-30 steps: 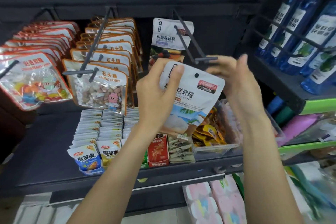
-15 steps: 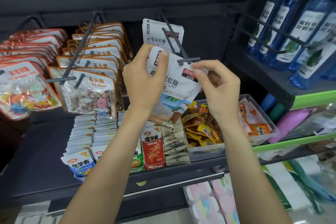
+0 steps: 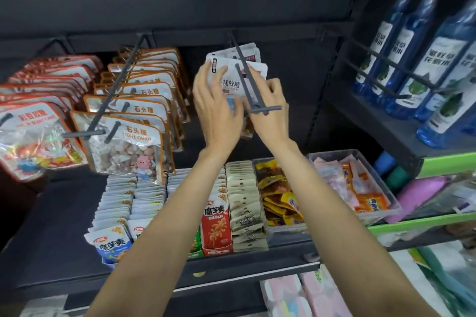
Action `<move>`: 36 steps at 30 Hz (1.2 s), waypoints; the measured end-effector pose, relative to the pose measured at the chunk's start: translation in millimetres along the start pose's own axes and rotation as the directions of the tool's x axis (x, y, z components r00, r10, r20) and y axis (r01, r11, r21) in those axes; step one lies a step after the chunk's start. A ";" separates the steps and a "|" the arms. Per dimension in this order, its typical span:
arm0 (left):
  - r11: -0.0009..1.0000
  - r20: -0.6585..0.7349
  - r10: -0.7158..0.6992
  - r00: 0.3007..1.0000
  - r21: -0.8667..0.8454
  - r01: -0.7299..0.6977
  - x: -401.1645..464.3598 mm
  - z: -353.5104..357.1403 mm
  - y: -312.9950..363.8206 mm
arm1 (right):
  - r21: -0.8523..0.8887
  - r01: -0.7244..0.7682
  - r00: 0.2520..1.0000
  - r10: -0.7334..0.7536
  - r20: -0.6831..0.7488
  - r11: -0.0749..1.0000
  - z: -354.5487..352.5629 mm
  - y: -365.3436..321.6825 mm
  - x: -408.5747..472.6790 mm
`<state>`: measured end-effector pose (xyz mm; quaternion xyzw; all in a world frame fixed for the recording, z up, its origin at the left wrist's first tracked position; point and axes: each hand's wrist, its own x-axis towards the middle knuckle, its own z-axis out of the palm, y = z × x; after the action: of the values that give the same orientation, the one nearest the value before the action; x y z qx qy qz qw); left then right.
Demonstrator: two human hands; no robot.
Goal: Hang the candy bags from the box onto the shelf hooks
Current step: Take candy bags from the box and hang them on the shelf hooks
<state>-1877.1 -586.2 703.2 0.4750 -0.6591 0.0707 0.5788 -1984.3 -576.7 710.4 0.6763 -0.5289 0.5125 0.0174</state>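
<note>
White candy bag (image 3: 229, 80) sits threaded on the grey double-prong shelf hook (image 3: 253, 90), pushed well back along the prongs, just in front of a second white bag (image 3: 247, 50) already hanging behind it. Left hand (image 3: 217, 110) lies flat against the bag's front and left edge, fingers straight and spread, pressing rather than gripping. Right hand (image 3: 270, 108) is under the hook's front crossbar at the bag's right edge, fingers curled; whether they pinch the bag or merely touch it cannot be told, since the hook and the hand itself cover the contact. Bag hangs roughly upright, slightly tilted left. To the left, another hook (image 3: 103, 110) carries a row of orange-trimmed stone candy bags (image 3: 128, 147); further left, more orange-trimmed bags (image 3: 31, 136) with coloured sweets. On the dark shelf (image 3: 51, 239) below: upright rows of small snack packets (image 3: 216, 221), beige sachets (image 3: 244, 203), and two clear plastic bins (image 3: 383, 203) of wrapped snacks. On the right, blue bottles (image 3: 443, 64) stand behind a wire rail on a side shelf.
</note>
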 end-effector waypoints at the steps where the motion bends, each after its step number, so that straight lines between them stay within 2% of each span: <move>1: 0.998 0.092 -0.009 0.996 0.058 0.003 -0.6 4.4 -5.2 | -0.071 -0.001 1.000 0.003 0.026 0.997 4.0 1.5 7.4; 4: 0.981 0.349 -0.098 0.932 0.190 0.032 6.2 13.3 -19.3 | -0.136 -0.103 0.985 0.120 0.122 0.985 8.0 -1.3 20.2; 6: 0.970 0.426 -0.129 0.896 0.243 0.024 11.7 15.6 -24.9 | -0.225 -0.103 0.981 0.137 0.141 0.969 7.1 -0.8 21.1; 9: 0.983 0.406 -0.108 0.907 0.182 0.036 7.7 7.0 -20.6 | -0.280 -0.019 0.990 0.057 0.128 0.960 2.7 7.2 8.0; 13: 0.969 0.415 -0.192 0.889 -0.062 0.238 -21.5 -33.5 8.5 | -0.107 0.117 0.982 -0.131 -0.138 0.987 -16.7 -2.7 -36.4; 15: 0.957 0.370 -0.164 0.914 -0.165 0.239 -42.5 -64.7 23.1 | -0.051 0.210 0.945 -0.216 -0.245 0.976 -30.3 -20.1 -63.6; 19: 0.914 0.221 -0.115 0.969 -0.359 0.191 -86.6 -135.8 37.7 | 0.006 0.268 0.931 -0.258 -0.259 0.963 -46.7 -59.1 -113.4; 21: 0.922 0.175 -0.102 0.979 -0.352 0.159 -106.7 -169.3 31.3 | 0.024 0.258 0.949 -0.249 -0.196 0.966 -45.8 -80.7 -137.2; 23: 0.946 0.188 -0.122 0.974 -0.275 0.172 -126.5 -203.7 13.0 | 0.046 0.226 0.972 -0.222 -0.071 0.973 -38.2 -102.9 -162.9; 26: 0.976 0.359 -0.198 0.912 -0.017 0.219 -155.5 -262.2 -28.2 | 0.094 0.159 0.969 -0.174 0.177 0.983 -16.0 -134.0 -204.7; 29: 0.944 0.467 -0.313 0.827 0.245 0.220 -184.6 -332.6 -72.8 | 0.107 0.113 0.910 -0.146 0.388 0.988 17.9 -166.8 -247.5; 33: 0.938 0.493 -0.317 0.810 0.288 0.192 -213.5 -435.4 -129.1 | 0.044 0.075 0.813 -0.087 0.575 0.996 70.2 -218.7 -304.4; 36: 0.939 0.495 -0.337 0.801 0.239 0.248 -231.3 -508.4 -175.8 | 0.034 0.029 0.756 -0.044 0.654 0.999 107.1 -265.6 -339.6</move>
<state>-1426.9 -228.2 593.7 0.6177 -0.7030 -0.0995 0.3382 -1688.6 -283.6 555.7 0.8229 -0.4829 0.2495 -0.1658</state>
